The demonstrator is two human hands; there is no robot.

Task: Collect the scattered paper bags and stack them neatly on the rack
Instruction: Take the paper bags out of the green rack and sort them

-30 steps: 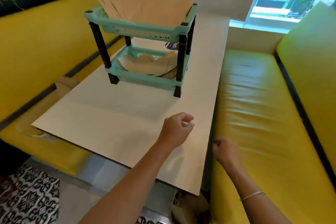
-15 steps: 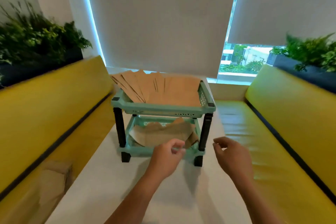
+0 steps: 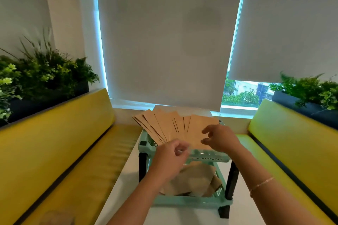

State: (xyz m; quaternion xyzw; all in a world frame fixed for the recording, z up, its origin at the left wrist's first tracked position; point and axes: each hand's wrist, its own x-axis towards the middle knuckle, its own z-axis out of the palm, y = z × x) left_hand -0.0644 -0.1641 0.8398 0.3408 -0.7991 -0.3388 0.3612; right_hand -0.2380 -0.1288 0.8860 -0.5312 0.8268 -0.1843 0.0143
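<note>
A two-tier rack [image 3: 206, 158] with teal trays and black legs stands on the white table [image 3: 124, 188]. Several flat brown paper bags [image 3: 175, 126] are fanned out in its top tray, leaning back to the left. Crumpled brown bags [image 3: 195, 179] lie in the lower tray [image 3: 182, 202]. My left hand [image 3: 172, 157] is at the front rim of the top tray, by the lower ends of the fan, with its fingers curled and nothing visible in them. My right hand [image 3: 217, 139] hovers over the rightmost bag, thumb and fingers apart, holding nothing.
Yellow benches run along both sides of the table, left [image 3: 64, 151] and right [image 3: 285, 142]. A brown paper object [image 3: 56, 217] lies on the left bench near me. Planters with greenery [image 3: 42, 76] sit behind both backrests. Window blinds hang behind the rack.
The view has tilted up and moved closer to the rack. Both hands have risen from the table's near edge to the top tray; the right one now reaches over the fanned bags.
</note>
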